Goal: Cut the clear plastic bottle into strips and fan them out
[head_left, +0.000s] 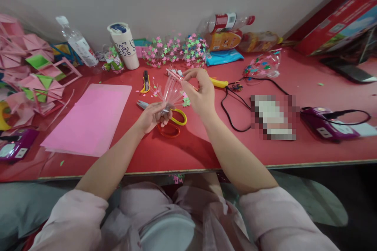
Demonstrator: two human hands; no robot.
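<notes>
My left hand (156,116) is closed around the narrow base of a clear plastic piece cut into thin strips (173,90), which fan upward. Something silvery shows at that base, between the fingers. Above it, my right hand (200,90) pinches a slim pink stick (176,74) lying across the strips' upper ends; whether the fingers also grip a strip I cannot tell. Scissors (179,116) with yellow and orange handles lie on the table under my left hand, partly covered by it. Green star pieces (186,100) lie between the hands.
Pink paper sheets (88,119) lie at left, beside pink paper shapes (44,70). Behind my hands are a box cutter (145,82), star-filled clear containers (163,52), a white tumbler (125,46) and bottles (225,22). At right, a black cord (222,105) runs near a purple device (330,123).
</notes>
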